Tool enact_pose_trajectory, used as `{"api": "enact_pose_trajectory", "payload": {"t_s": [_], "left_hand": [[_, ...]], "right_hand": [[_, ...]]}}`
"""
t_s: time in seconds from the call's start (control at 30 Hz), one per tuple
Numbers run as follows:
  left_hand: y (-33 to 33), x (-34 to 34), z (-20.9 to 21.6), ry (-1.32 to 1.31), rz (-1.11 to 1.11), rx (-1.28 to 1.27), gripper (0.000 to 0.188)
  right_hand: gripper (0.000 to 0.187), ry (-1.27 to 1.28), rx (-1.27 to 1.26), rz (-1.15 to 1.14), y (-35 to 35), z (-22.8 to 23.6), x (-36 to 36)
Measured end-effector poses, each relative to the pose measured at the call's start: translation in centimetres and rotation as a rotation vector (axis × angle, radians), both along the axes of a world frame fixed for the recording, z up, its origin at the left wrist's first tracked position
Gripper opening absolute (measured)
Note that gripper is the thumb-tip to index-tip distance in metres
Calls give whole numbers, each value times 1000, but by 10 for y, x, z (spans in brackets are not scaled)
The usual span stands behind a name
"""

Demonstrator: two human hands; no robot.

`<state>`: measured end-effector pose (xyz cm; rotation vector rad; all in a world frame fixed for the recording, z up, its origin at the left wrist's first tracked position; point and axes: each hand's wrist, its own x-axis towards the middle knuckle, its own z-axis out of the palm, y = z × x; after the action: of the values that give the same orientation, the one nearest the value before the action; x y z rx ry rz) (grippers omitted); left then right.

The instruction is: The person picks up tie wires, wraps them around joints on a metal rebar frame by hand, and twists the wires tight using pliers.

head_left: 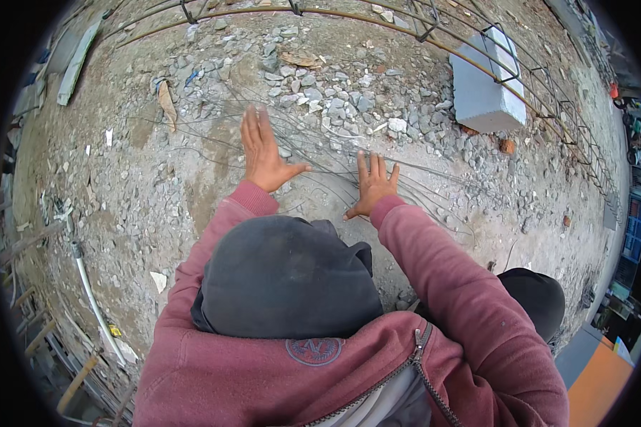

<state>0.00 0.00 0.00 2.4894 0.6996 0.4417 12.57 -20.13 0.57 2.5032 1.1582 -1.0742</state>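
Wires (331, 171) lay loose over rubble (335, 99), crossing between your left hand (263, 160) and right hand (375, 191). Both were splayed, fingers apart, clamped on nothing; palm contact unclear. Main risks: crossed strands could've tangled when pulled; loose ends could've pricked you.

Your head cam (wide fisheye, L one of the pair) looks steeply down fr. above your maroon zip-front jacket (228, 381), facing fwd. Jacket & dark-clothed knees (285, 281) loom v. close; your bare L hand (263, 158) and bare R hand (374, 188) sit approx. mid-view, farther off. Gravelly grey-brown dirt ground (139, 188) spreads round them, its L & R edges bending nr. the rim.
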Motion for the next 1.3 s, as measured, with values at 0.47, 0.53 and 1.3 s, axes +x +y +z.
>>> {"api": "enact_pose_trajectory", "payload": {"t_s": [0.47,0.53,1.3], "left_hand": [[-17,24,-59,459,-855,164,51],[-18,14,-47,683,-689,-104,39],[175,-141,90,396,-416,546,29]], "right_hand": [[73,-123,254,-6,-27,-25,-8],[73,-163,307,0,-35,-27,-4],[55,245,369,59,-6,27,29]]}}
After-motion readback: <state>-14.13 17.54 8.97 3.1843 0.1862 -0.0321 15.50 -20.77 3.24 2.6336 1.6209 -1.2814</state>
